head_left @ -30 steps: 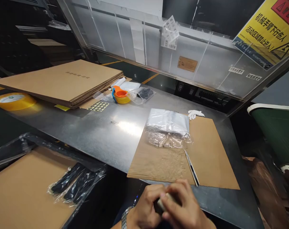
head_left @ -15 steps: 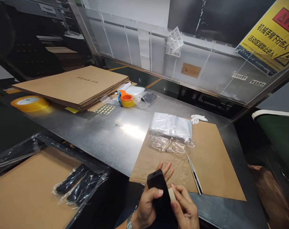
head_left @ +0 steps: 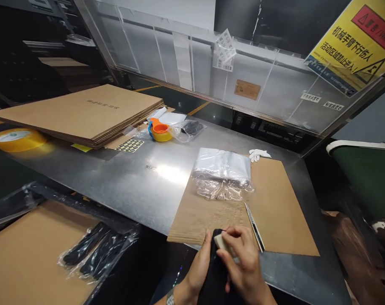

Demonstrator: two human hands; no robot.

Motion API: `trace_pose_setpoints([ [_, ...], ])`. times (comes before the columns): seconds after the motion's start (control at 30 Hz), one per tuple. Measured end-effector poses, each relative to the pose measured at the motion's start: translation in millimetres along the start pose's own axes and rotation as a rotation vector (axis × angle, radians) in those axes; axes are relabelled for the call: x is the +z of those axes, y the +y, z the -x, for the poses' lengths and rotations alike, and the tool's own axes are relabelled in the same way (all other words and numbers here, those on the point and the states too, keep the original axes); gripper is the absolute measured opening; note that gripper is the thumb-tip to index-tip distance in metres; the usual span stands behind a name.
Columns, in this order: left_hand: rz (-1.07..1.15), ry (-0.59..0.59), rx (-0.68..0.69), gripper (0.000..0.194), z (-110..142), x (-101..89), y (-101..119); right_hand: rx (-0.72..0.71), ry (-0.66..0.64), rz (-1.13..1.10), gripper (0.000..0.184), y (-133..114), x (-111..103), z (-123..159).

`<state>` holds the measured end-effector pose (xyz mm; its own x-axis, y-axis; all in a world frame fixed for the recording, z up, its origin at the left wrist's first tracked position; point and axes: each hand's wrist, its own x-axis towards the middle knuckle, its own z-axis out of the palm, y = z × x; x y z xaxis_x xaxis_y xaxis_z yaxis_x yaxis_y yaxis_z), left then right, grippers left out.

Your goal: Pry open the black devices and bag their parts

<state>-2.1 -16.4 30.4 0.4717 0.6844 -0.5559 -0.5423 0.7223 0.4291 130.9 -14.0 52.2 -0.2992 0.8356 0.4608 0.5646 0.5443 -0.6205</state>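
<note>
My left hand [head_left: 199, 264] is wrapped round a long black piece [head_left: 214, 277] with a smooth dark surface, held near the table's front edge. Its exact kind does not show, and its lower end runs out of the picture. A small pale block [head_left: 222, 242], like an eraser or sponge, is pinched in my right hand [head_left: 243, 256] and rests against the upper part of the black piece. Just beyond the hands lies a cardboard sheet [head_left: 284, 207], with a utility knife [head_left: 254, 226] on it. A pack of clear plastic bags [head_left: 222, 165] sits farther back on the sheet.
White gloves [head_left: 258, 155] lie behind the sheet. Flat cardboard [head_left: 81, 112] is stacked at the left, beside a yellow tape roll [head_left: 16, 139]. An orange and blue tape dispenser [head_left: 159, 129] stands on the metal table [head_left: 138, 182]. Bagged black pieces [head_left: 93, 250] lie in a lower-left box.
The pale block has moved from the side of the black piece onto its upper face, with my right hand. My left fingers have closed in, and the view has shifted slightly right.
</note>
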Motion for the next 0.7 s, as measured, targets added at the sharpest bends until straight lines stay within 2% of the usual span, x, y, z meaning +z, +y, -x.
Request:
trace_pose_setpoints([
  [0.07,-0.031,0.034,0.025,0.062,0.4,-2.0,-4.1,-0.083,-0.073,0.007,0.027,-6.2,3.9,-5.5],
  [0.13,-0.050,0.002,-0.002,0.063,-0.3,-4.9,-6.7,-0.132,-0.140,0.000,0.029,-5.5,4.7,-5.1],
  [0.2,-0.086,-0.053,-0.084,0.073,-1.9,-6.6,-8.6,-0.129,-0.170,-0.013,0.028,1.3,2.6,-3.3],
  [0.27,-0.130,-0.065,-0.139,0.083,-3.5,-6.4,-10.1,-0.063,-0.144,-0.027,0.025,10.3,-0.5,-2.9],
  [0.37,-0.184,-0.031,-0.085,0.089,-4.6,-4.6,-11.4,-0.008,-0.095,-0.020,0.023,17.7,-3.3,-5.6],
  [0.43,-0.179,-0.008,-0.016,0.080,-5.1,-4.9,-11.5,-0.040,-0.134,0.047,0.025,15.0,-2.4,-7.6],
  [0.5,-0.119,0.023,0.011,0.067,-6.6,-7.3,-10.8,-0.057,-0.189,0.151,0.023,6.9,1.3,-7.8],
  [0.6,0.103,0.049,-0.004,0.060,-11.6,-12.4,-6.7,-0.088,-0.272,0.212,0.020,-9.7,10.9,-2.9],
  [0.7,0.304,0.058,-0.036,0.051,-16.4,-12.7,1.1,-0.256,-0.242,0.130,0.018,-22.1,19.8,6.5],
])
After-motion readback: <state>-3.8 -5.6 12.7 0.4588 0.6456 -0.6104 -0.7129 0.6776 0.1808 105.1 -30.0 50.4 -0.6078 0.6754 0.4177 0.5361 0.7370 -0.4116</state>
